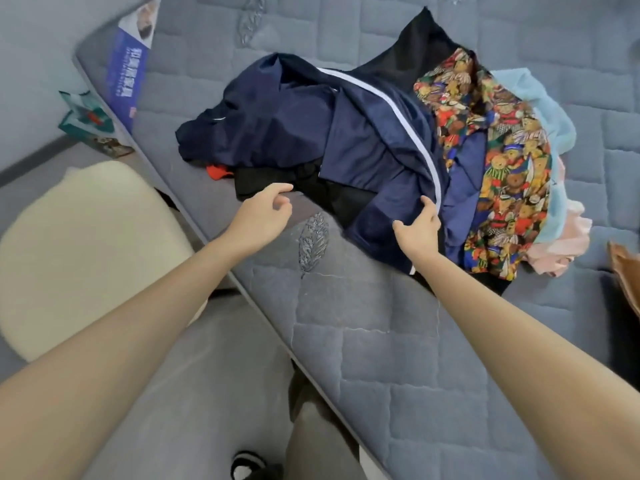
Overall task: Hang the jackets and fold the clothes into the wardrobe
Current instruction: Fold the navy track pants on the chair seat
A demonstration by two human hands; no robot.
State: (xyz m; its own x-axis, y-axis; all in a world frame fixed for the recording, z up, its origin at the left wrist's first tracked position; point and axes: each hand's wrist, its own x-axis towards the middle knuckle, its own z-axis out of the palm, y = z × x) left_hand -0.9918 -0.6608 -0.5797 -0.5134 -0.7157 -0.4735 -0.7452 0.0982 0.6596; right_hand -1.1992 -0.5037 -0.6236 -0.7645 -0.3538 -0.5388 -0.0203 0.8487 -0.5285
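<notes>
**Mattress w/ unsorted clothes pile: navy jacket about to be taken up**

Grey quilted mattress (381, 341) fills most of the view and is seen at an angle, w/ a blue label (128, 71) on its far left corner. Beside its left edge a cream padded seat (86, 244) is seen. No wardrobe or hanger is in view.

All the clothes are heaped on the mattress, none folded or hung, so the task is judged to be at its start. On top, a navy jacket (363, 133) w/ a white stripe is spread crumpled. To its right lies a bear-print shirt (502, 168), and partly under both is a black garment (332, 192). At the far right edge of the pile, a light-blue garment (547, 109) and a pink garment (561, 247) are tucked under the shirt.

The right hand (419, 226) is laid on the jacket's near fold by the stripe, fingers on the cloth and thumb spread wide, w/ no grip closed. The left hand (263, 209) is held just short of the black garment's edge, fingers loosely curled, nothing held. A small red-orange scrap (216, 172) pokes out under the jacket's left side.

Risks, as judged:
- If only one fold is pinched, the jacket could be lifted lopsided and a sleeve dragged, since the layers overlap.
- The black garment and red-orange scrap could be pulled along and off the near mattress edge, as they lie under the jacket and close to that edge.
- The bear-print shirt could be toppled onto the pink garment if the jacket is yanked leftward.
</notes>
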